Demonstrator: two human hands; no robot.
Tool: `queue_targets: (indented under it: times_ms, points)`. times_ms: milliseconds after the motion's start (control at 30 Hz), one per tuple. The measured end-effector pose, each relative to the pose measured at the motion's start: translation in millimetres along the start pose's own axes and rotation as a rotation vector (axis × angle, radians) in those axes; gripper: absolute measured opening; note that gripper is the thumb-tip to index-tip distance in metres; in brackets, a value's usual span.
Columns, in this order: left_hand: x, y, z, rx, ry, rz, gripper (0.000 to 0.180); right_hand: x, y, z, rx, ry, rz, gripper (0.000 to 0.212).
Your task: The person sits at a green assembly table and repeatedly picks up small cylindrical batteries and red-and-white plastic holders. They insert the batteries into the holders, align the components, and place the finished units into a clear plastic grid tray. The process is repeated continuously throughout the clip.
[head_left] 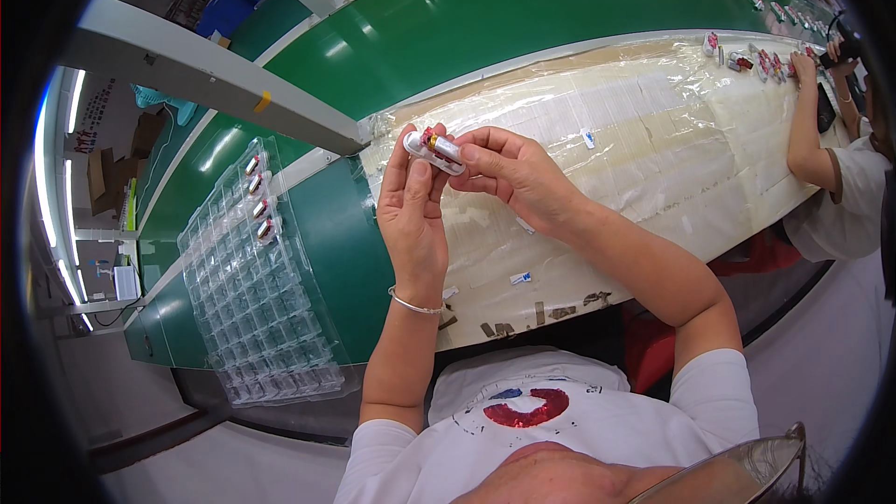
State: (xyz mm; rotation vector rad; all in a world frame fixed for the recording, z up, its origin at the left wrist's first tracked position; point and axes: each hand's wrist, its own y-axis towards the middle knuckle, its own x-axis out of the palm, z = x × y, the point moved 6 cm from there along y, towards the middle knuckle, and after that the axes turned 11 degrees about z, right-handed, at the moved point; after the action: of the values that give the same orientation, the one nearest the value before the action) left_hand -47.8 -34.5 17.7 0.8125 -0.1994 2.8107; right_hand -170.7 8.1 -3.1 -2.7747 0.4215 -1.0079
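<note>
Both hands meet above the table, holding a small white-and-silver piece with red and gold parts (442, 150); its exact kind I cannot make out. My left hand (415, 215) grips its left end between thumb and fingers, and a bracelet circles that wrist. On the right end, my right hand (527, 173) pinches with thumb and forefinger. Left of my hands lies a clear plastic compartment tray (252, 317). Several similar red-and-silver pieces (259, 208) sit in its far right pockets.
A plastic-covered cream tabletop (607, 196) carries small white-and-blue slips (521, 277). Beyond it runs a green conveyor belt (448, 19). A grey metal post (215, 75) stands close to the left. At far right a co-worker's arm (810, 135) reaches among similar pieces (765, 63).
</note>
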Motion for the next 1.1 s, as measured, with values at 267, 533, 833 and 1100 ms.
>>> queue_targets:
  times_ms: [267, 533, 833, 1100]
  points:
    - [-5, -1, -2, 0.133, 0.106, 0.008, 0.039, 5, -2, 1, -0.157, -0.172, -0.018, 0.029]
    - [-8, -1, 6, 0.208, 0.139, -0.035, 0.036, 6, -3, 2, -0.2, -0.211, -0.045, 0.028]
    - [-13, 3, 6, 0.275, 0.352, 0.062, 0.042, -4, 2, -14, -0.353, -0.37, 0.04, 0.027]
    - [-3, -8, 2, 0.518, 0.744, 0.04, 0.04, -4, -3, -14, -0.292, -0.448, 0.042, 0.024]
